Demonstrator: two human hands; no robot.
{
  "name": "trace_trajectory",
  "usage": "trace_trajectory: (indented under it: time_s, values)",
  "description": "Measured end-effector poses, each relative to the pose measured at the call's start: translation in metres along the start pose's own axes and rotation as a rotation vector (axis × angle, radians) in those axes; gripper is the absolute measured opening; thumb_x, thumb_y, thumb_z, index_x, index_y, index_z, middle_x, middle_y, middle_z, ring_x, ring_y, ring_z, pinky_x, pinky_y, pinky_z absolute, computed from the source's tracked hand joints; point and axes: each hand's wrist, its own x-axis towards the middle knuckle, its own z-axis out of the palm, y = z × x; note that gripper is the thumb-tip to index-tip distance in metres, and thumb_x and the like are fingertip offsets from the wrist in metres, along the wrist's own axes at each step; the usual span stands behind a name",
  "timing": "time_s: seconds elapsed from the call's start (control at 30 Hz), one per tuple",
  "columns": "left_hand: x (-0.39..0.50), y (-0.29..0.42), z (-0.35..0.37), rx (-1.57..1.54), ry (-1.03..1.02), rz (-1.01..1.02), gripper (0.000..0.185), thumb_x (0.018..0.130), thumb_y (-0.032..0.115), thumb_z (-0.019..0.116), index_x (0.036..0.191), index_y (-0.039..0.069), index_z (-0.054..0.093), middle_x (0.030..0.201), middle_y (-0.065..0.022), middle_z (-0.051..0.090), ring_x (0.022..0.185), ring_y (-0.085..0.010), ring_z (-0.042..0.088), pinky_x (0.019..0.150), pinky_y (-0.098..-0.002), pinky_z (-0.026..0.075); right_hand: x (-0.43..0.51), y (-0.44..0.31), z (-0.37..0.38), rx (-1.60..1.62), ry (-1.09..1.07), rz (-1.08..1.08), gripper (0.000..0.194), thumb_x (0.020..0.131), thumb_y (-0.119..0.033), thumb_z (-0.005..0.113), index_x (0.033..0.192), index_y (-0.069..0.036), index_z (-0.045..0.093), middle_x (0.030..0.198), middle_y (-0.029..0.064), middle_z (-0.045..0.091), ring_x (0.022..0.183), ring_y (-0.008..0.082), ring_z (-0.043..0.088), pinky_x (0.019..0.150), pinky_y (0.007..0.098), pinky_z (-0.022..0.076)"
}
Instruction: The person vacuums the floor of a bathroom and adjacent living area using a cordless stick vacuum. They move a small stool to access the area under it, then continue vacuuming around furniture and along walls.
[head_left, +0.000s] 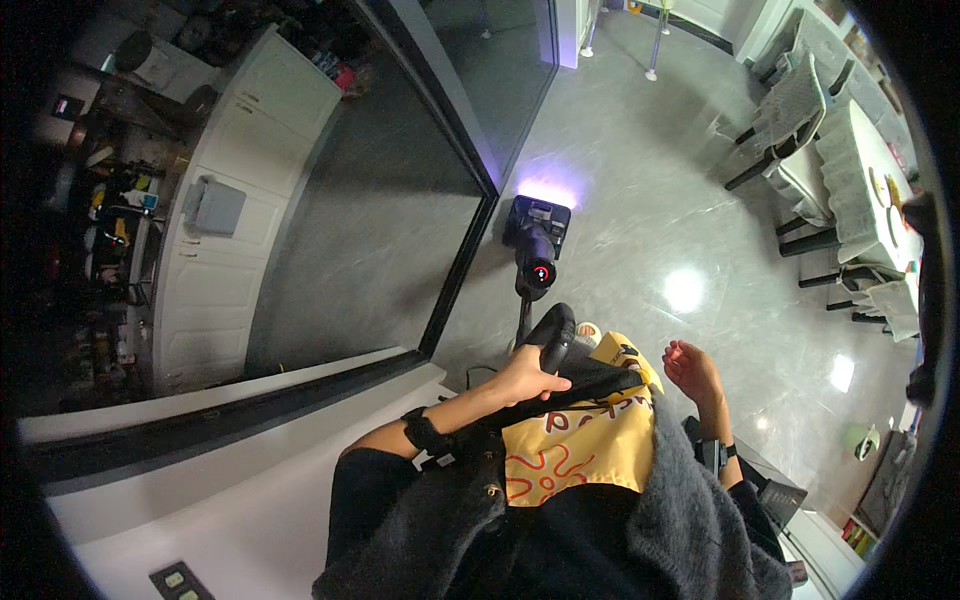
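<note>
My left hand (525, 376) is wrapped around the black loop handle (557, 330) of an upright floor cleaner. The cleaner's dark body (534, 247) stands in front of me, with a round display glowing red on its top. Its floor head (541, 214) rests on the grey floor, and violet-white light spreads from its front edge. Off to the right of my body, my right hand (694, 371) is raised in the air with loosely curled fingers and nothing in it. A yellow apron (581, 450) with red print covers my front.
Left of the cleaner runs the black frame of a glass partition (457, 300), close to the floor head. Beyond it are white kitchen cabinets (225, 277). Covered chairs (787, 135) and a table with a white cloth (855, 165) stand at the right.
</note>
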Motion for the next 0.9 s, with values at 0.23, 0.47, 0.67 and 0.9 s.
trace_trajectory:
  time_s: [0.23,0.47,0.67,0.9]
  values:
    - [0.017,0.009,0.032,-0.101,0.050,-0.027,0.025,0.069,0.006,0.071,0.066,0.005,0.046,0.058,-0.0021,0.050,0.047,-0.0101,0.049,0.045,-0.0261,0.040,0.015,-0.048,-0.005,-0.133,-0.048,0.013,0.015,0.086,-0.016,0.048,0.093,-0.004,0.053,0.081,0.0040,0.058,0.079,0.0158,0.056,0.073,0.0268,0.0460]
    - [0.033,0.024,0.025,0.011,0.138,-0.088,0.026,0.069,0.005,0.070,0.063,0.006,0.045,0.057,-0.0018,0.049,0.045,-0.0105,0.049,0.044,-0.0261,0.040,0.013,-0.074,-0.024,-0.101,-0.037,-0.018,0.012,0.086,-0.017,0.047,0.088,-0.007,0.054,0.080,0.0035,0.060,0.076,0.0142,0.057,0.070,0.0263,0.0461]
    - [0.064,0.047,-0.017,0.087,0.162,-0.073,0.025,0.068,0.005,0.070,0.061,0.005,0.047,0.052,-0.0017,0.049,0.042,-0.0101,0.048,0.041,-0.0252,0.038,0.013,-0.077,-0.048,0.063,0.004,-0.076,0.012,0.086,-0.017,0.047,0.087,-0.008,0.054,0.079,0.0045,0.061,0.072,0.0147,0.058,0.068,0.0268,0.0473]
    - [0.136,0.073,-0.070,0.176,0.170,-0.066,0.024,0.068,0.002,0.070,0.062,0.005,0.047,0.054,-0.0019,0.049,0.043,-0.0115,0.049,0.043,-0.0261,0.040,0.015,-0.063,-0.054,0.310,0.149,-0.166,0.012,0.085,-0.017,0.049,0.089,-0.005,0.052,0.078,0.0057,0.060,0.072,0.0170,0.058,0.068,0.0283,0.0485]
